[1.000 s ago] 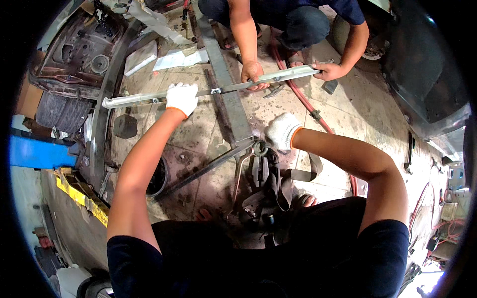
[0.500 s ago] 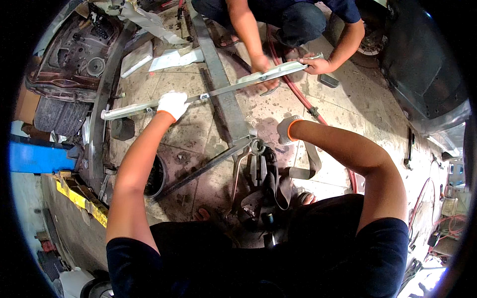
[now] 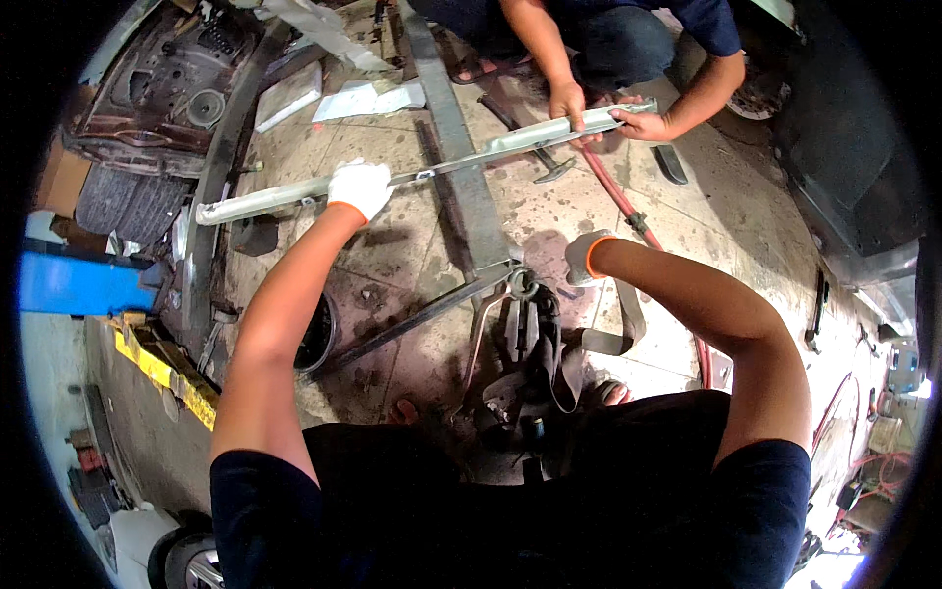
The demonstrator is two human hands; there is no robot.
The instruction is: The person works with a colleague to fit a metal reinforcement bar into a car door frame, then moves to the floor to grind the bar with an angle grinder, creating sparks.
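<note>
My left hand point(image 3: 361, 188), in a white glove with an orange cuff, grips a long pale metal rail point(image 3: 265, 202) lying across a flat steel beam point(image 3: 461, 216). A co-worker's two hands point(image 3: 568, 106) hold the rail's far right part. My right hand point(image 3: 589, 258), also gloved, is apart from the rail, low beside the beam's near end; its fingers are in shadow and turned away. Below it lie dark straps point(image 3: 559, 363) and metal tools point(image 3: 520, 324). A hammer point(image 3: 554, 167) lies under the rail.
A crouching co-worker point(image 3: 618, 49) is across from me. A red hose point(image 3: 613, 191) runs along the floor. Car parts point(image 3: 167, 88) and tires point(image 3: 128, 201) are at left, beside a blue lift arm point(image 3: 83, 280). A dark vehicle body panel point(image 3: 844, 177) stands at right.
The co-worker's hands and the rail's right part have shifted slightly rightward and up since half a second ago. My left hand still grips the rail; my right hand has moved only slightly.
</note>
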